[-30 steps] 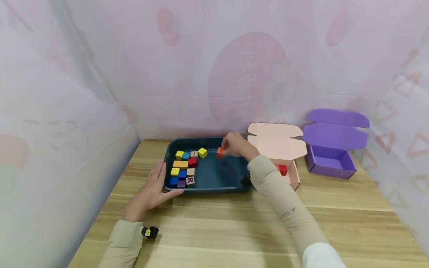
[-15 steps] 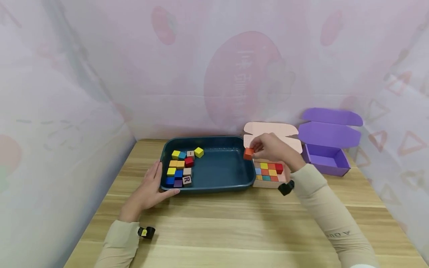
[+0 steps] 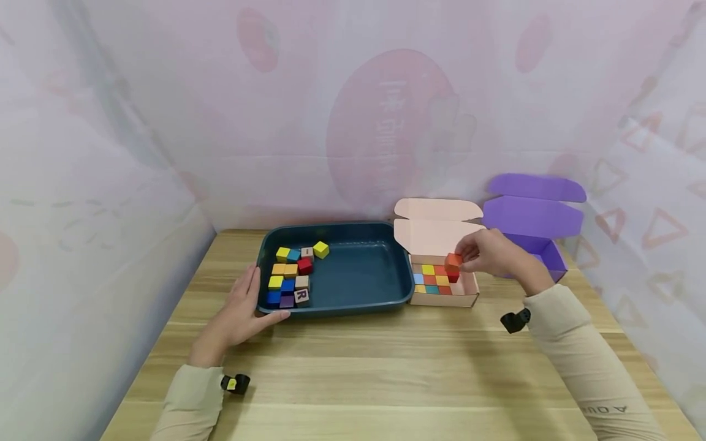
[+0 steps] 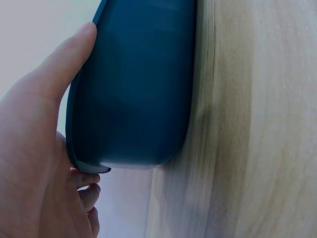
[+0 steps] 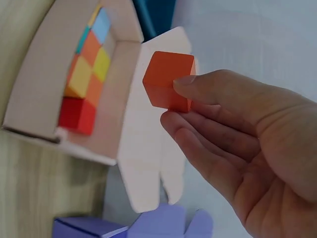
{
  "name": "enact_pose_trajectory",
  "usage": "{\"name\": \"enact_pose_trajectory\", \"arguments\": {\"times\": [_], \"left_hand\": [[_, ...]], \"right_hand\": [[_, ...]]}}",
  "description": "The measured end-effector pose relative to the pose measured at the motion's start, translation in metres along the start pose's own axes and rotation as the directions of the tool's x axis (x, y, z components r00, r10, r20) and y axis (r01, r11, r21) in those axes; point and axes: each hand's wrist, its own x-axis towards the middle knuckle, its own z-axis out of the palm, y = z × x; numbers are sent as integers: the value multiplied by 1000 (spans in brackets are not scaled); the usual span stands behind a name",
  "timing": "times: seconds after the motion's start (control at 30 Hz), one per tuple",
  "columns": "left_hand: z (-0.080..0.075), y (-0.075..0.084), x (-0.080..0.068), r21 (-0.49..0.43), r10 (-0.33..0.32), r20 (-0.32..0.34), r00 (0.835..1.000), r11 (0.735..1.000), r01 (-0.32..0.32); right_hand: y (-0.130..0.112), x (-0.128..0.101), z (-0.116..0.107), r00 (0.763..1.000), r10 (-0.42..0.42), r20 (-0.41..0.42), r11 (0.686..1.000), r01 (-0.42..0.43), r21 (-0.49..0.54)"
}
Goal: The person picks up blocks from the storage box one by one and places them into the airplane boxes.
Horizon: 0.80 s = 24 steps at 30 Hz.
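Pinching: R hand (image 3: 491, 252) has orange cube (image 5: 166, 82) btwn thumb & fingers, thumb tip on one face, fingers at the opp. side per R wrist view. Orange cube's held up over pink box (image 3: 444, 300), near red cube (image 5: 77, 114) but apart from it. Pink box stands open, lid (image 3: 438, 236) up at back; inside, box cubes (image 3: 442, 280) sit side by side in rows (yellow, orange, amber, teal, lt blue), packed twd L end, w/ red cube at R end of its row. L hand (image 3: 236, 312) is spread round near L corner of tray (image 3: 364, 275): thumb on near rim, fingers along L end, touching it. Tray's dk blue, right beside pink box. Tray cubes (image 3: 288, 286) bunch at L end, approx 4 rows: yellow, blue, orange, purple, red, plain wood; letter cube (image 3: 301, 297) w/ an "R" up at near R of the bunch, tilted yellow cube (image 3: 321, 249) at far R. Purple box (image 3: 537, 220) is R of pink box, lid up too, partly hidden by R hand. All on wood table (image 3: 342, 373), printed cloth (image 3: 287, 135) behind.
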Motion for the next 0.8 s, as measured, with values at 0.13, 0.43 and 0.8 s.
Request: {"name": "enact_pose_trajectory", "arguments": {"times": [0.13, 0.43, 0.8], "left_hand": [[0, -1, 1, 2, -1, 3, 1000, 1000, 1], [0, -2, 1, -4, -1, 9, 1000, 1000, 1], [-1, 0, -1, -9, -4, 2, 1000, 1000, 4]], "right_hand": [[15, -1, 9, 999, 12, 37, 1000, -12, 10], [29, 12, 27, 996, 13, 92, 997, -7, -74], [30, 24, 46, 989, 101, 109, 982, -81, -173]]}}
